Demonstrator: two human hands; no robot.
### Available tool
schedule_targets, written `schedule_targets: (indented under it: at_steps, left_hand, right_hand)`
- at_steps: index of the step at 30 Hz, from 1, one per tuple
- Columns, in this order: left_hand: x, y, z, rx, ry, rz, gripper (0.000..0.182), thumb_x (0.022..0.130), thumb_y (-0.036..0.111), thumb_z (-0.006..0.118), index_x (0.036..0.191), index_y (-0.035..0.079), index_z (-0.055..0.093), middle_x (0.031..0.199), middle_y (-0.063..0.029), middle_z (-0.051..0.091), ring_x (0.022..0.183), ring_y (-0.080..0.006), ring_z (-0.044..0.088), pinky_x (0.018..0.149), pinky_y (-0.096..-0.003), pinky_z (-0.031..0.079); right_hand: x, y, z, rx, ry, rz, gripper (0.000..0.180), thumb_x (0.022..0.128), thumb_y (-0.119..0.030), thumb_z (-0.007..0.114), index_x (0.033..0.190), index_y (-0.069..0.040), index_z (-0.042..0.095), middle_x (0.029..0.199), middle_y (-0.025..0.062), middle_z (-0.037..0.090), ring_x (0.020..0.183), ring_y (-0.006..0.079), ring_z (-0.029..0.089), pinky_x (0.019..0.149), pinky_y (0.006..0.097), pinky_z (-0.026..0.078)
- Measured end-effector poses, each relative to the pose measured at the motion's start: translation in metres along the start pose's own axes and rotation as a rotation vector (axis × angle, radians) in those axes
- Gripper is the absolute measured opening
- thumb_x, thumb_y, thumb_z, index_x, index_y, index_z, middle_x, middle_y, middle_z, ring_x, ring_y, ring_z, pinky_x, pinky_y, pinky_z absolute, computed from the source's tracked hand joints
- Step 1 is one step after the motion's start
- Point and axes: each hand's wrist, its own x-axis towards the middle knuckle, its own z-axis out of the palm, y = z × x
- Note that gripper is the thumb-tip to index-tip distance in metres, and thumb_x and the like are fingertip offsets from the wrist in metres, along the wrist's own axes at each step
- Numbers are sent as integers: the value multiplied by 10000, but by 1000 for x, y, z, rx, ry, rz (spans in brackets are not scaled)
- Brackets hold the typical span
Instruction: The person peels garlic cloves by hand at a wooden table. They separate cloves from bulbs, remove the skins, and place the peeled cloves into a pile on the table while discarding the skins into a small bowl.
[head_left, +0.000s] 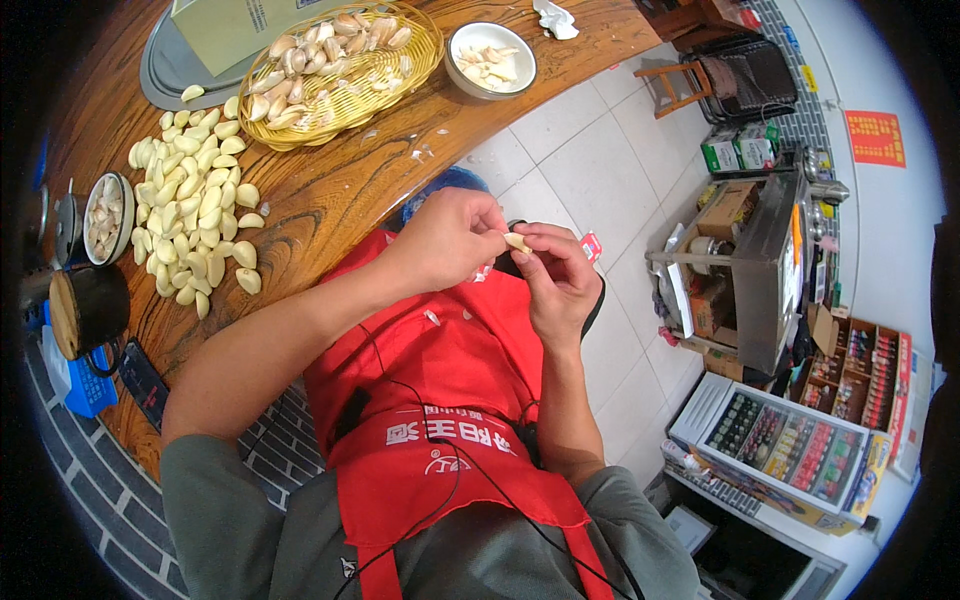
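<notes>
A garlic clove (517, 242) is between my two hands above the red apron (442, 330). My right hand (559, 274) grips it between thumb and fingers. The fingertips of my left hand (454, 240) are pinched at its near-left end; whether they hold flesh or skin is too small to tell. On the wooden table lies a large pile of peeled garlic cloves (191, 202). Beside it, a yellow woven basket (352, 112) holds unpeeled cloves and bits of skin. A white bowl (491, 94) of pale garlic pieces stands right of the basket.
Another bowl (129, 217) with unpeeled garlic stands left of the pile, near a dark mug (90, 307) and a phone (142, 382). A grey tray (161, 75) carries a box (232, 30). Crumpled tissue (556, 19) lies at the table's far edge. Garlic skin flakes dot table and apron.
</notes>
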Motion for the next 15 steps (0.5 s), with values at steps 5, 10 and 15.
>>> schedule_targets:
  at_steps: [5, 10, 15]
  left_hand:
    - [-1, 3, -1, -66, -33, -31, 121, 937, 66, 687, 873, -35, 673, 694, -71, 697, 579, -109, 641, 513, -305, 483]
    - [-1, -12, 5, 165, 60, 213, 64, 941, 52, 687, 913, -3, 669, 751, -68, 697, 665, -142, 672, 584, -330, 518]
    - [-9, -6, 7, 533, 181, 475, 90, 915, 91, 693, 921, 11, 652, 794, -173, 680, 709, -342, 695, 626, -451, 524]
  right_hand:
    - [1, -1, -2, 131, -4, 80, 201, 942, 113, 709, 1132, 47, 701, 1212, 169, 719, 1050, 218, 716, 925, 346, 607]
    - [1, 3, 1, 297, 101, 327, 232, 1012, 28, 676, 1244, 48, 683, 1146, 125, 735, 1003, 193, 722, 890, 342, 610]
    - [0, 3, 7, 275, 99, 315, 315, 1016, 2, 688, 1328, 43, 666, 1112, 91, 740, 980, 175, 720, 883, 333, 608]
